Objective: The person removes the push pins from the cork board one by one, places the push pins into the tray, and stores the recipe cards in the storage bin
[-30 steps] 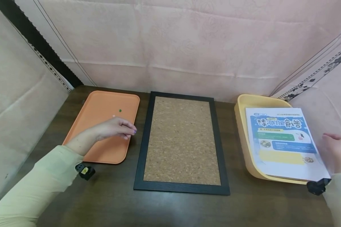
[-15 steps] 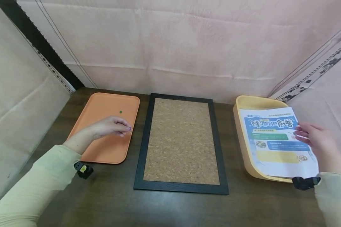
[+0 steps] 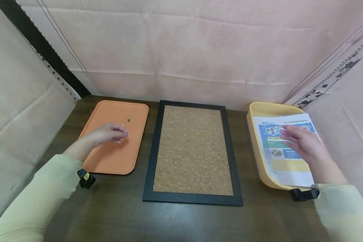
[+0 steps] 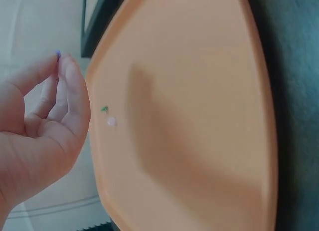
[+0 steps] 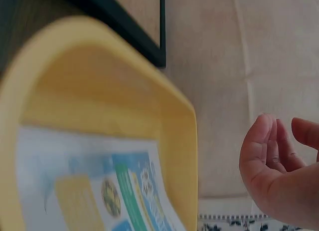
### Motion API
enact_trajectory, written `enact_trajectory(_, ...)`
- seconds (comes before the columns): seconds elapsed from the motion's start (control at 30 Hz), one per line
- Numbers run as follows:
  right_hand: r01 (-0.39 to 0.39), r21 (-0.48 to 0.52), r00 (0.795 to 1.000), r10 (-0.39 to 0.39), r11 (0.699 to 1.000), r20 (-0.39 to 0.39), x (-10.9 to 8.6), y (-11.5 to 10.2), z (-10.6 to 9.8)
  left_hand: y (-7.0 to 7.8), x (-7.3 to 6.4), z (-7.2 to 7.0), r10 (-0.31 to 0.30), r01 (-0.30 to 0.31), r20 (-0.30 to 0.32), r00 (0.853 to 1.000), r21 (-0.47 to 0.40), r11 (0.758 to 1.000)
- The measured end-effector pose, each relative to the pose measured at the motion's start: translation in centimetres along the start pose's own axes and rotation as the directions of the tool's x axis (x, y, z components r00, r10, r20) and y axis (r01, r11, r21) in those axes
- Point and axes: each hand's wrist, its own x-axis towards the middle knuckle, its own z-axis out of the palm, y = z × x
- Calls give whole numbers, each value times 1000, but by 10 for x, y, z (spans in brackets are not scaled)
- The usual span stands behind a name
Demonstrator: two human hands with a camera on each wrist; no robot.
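Over the orange tray, my left hand pinches a tiny purple push pin between thumb and fingertips; most of the pin is hidden. Below it on the tray lie a green pin and a pale pink one. On the right, my right hand is held above a printed sheet with blue, green and yellow blocks. Its fingers are loosely bent, the thumb apart, with nothing between them. The sheet rests in a yellow bin, partly covered by the hand in the head view.
Between tray and bin, a cork board with a black frame lies flat on the dark wooden table. Pale cloth hangs behind the table and on both sides.
My right hand has come in from the bin's right side to over the sheet, which lies slightly further left. My left hand has drawn back leftward over the tray, still pinching the purple push pin.
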Motion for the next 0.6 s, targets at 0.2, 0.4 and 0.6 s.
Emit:
enact_trajectory(0.2,-14,3,992,13,1000,123,-1,11,34,-11,6,-3,-43,47,-53,998,71,996)
enact_trajectory(0.4,15,-173,993,6,985,117,-6,21,64,-19,12,0,-47,65,-122,991,151,986)
enact_trajectory(0.6,47,-194,985,-13,980,171,-8,29,77,-25,16,9,-39,70,-130,991,237,969)
